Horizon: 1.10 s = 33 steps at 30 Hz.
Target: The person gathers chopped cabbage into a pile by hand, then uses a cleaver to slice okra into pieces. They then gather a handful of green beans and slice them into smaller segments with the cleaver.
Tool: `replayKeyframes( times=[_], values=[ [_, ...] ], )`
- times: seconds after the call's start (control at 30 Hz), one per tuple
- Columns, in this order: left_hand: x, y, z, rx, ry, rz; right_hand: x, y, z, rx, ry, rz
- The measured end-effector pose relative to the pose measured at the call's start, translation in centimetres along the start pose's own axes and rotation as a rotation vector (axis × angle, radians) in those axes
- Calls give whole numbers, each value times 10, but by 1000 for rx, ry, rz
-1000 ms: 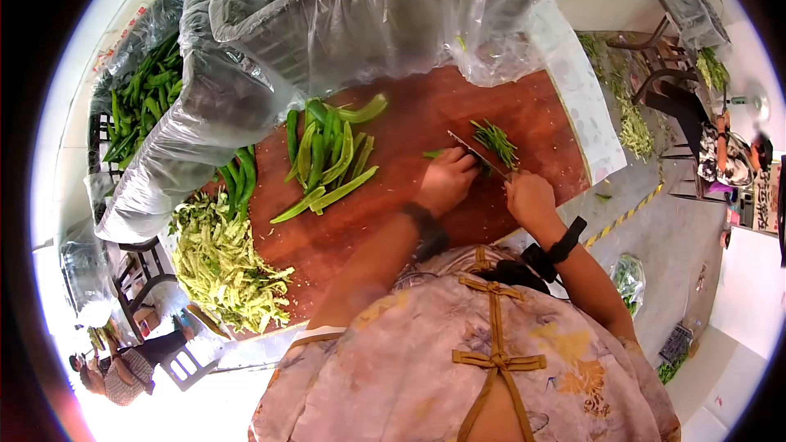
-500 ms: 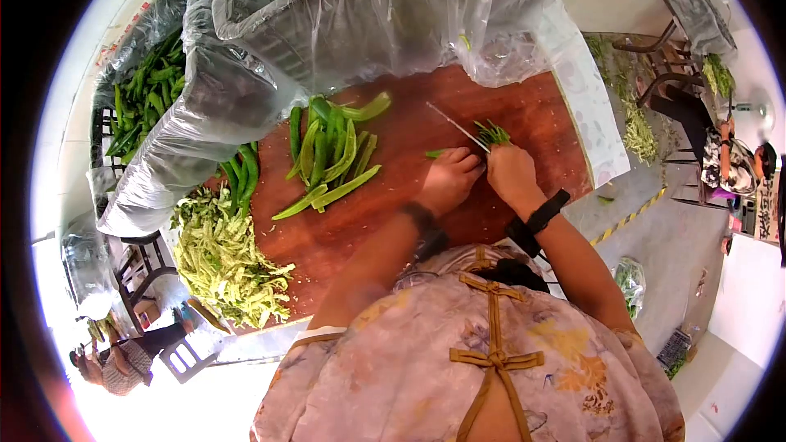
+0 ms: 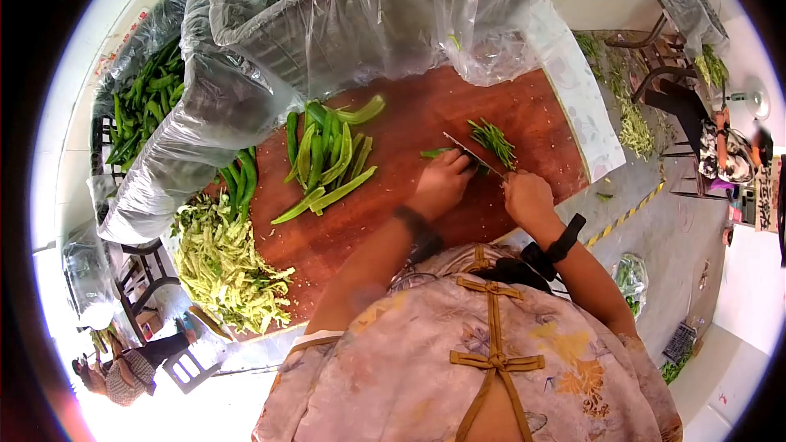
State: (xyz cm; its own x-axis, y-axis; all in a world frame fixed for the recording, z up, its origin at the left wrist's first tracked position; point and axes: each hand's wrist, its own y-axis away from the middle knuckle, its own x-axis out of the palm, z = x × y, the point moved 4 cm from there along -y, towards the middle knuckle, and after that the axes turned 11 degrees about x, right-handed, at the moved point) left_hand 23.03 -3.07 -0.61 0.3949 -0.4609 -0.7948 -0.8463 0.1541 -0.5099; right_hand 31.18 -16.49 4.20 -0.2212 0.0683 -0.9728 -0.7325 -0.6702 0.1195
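Nearest, the right hand (image 3: pixel 528 198) had its grip closed round the handle of a knife (image 3: pixel 467 150), blade pointing to ten o'clock. At nine o'clock from it, the left hand (image 3: pixel 442 182) lay on the red-brown bench (image 3: pixel 426 98), its grip bent over a green pepper piece (image 3: pixel 433 153) that showed just past the knuckles. Thin green shreds (image 3: pixel 493 143) lay at two o'clock from that hand, just beyond the blade. Split peppers (image 3: pixel 327 155) sat between nine and ten, pale trimmings (image 3: pixel 225 266) at eight. Farther off, a plastic-lined crate (image 3: pixel 352 45) stood at eleven.
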Motion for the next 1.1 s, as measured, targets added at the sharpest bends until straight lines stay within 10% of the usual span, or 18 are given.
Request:
replayKeyframes(
  times=[1.1],
  values=[
    [-2, 5, 3, -39, -22, 99, 19, -17, 9, 48, 22, 76]
  ],
)
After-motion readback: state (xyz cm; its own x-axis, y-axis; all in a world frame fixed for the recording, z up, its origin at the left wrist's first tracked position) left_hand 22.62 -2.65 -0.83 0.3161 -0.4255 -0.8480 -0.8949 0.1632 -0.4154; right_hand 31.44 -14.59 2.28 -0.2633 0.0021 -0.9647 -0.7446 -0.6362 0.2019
